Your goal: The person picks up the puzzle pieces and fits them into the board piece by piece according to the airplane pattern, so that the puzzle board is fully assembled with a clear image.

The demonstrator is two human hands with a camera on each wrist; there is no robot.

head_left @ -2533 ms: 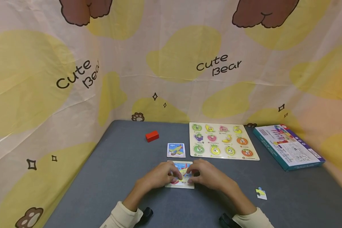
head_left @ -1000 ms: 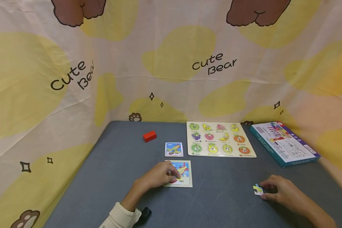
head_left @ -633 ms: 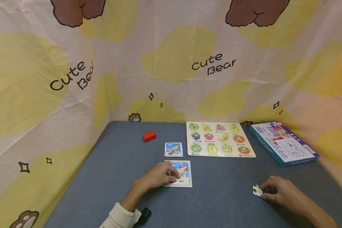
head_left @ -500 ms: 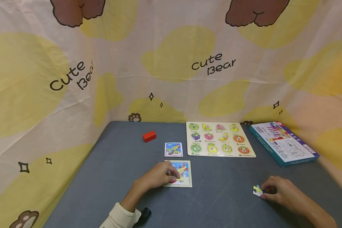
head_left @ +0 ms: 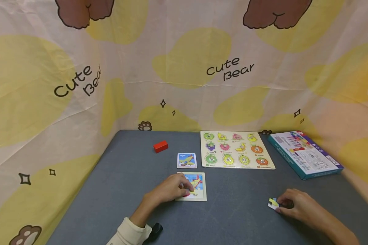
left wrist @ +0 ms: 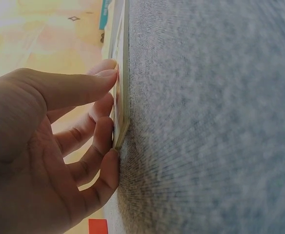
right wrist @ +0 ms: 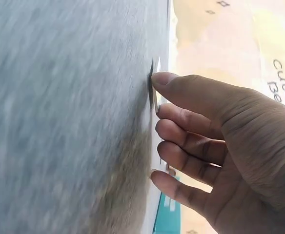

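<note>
A small jigsaw piece (head_left: 273,203), yellow and white with a blue knob, is pinched between the thumb and index finger of my right hand (head_left: 300,206). In the right wrist view the piece (right wrist: 157,100) stands edge-on and tilted, close to the tabletop. On the left, my left hand (head_left: 168,188) holds the airplane jigsaw puzzle (head_left: 199,185) in its pale square frame. Its thumb and curled fingers touch the puzzle's face and near corner in the left wrist view. That hand hides the puzzle's left part.
Behind the puzzle lies a small airplane picture card (head_left: 186,160). A red block (head_left: 161,146) is at the back left. A fruit board (head_left: 237,149) lies at the back, beside a teal and purple box (head_left: 305,154) on the grey table (head_left: 125,183).
My right hand has gone from the puzzle to the loose jigsaw piece, taken hold of it and drawn it slightly left, tilting it. The left hand has stayed on the puzzle.
</note>
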